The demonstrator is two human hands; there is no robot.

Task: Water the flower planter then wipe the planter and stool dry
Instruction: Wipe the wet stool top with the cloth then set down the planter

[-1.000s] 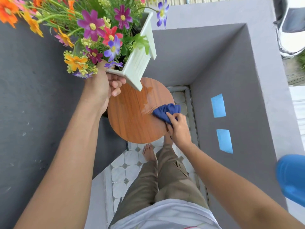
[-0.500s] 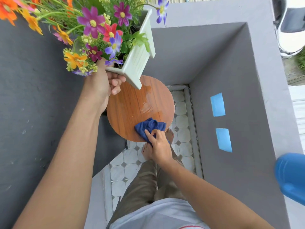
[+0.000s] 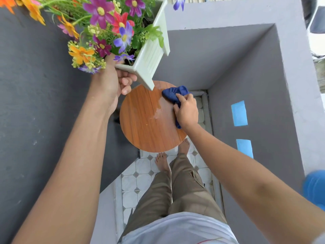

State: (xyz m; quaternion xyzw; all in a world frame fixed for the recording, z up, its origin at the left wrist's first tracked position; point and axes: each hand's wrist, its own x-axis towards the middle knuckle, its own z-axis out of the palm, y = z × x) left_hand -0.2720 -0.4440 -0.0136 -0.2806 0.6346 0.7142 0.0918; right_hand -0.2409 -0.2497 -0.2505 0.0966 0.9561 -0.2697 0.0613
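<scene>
Planter: white, slatted, full of mixed flowers. Held tilted in the air, above and to the left of the stool, its lower corner over the stool's far rim. My left grip is wrapped around its lower left end, fingers curled underneath, thumb hidden by blooms.

Stool: round wooden top, standing on the tiled floor in a grey-walled corner. Wet streaks show near its middle and toward the far edge.

Cloth: dark blue, bunched. My right grip is closed on it and presses it against the stool's far right part, just beside the planter's low corner. Most of the cloth sticks out beyond my knuckles; a scrap shows under my wrist.

Other items: two blue patches on the right wall; a blue object, blurred, at the right edge; my bare feet just behind the stool.
</scene>
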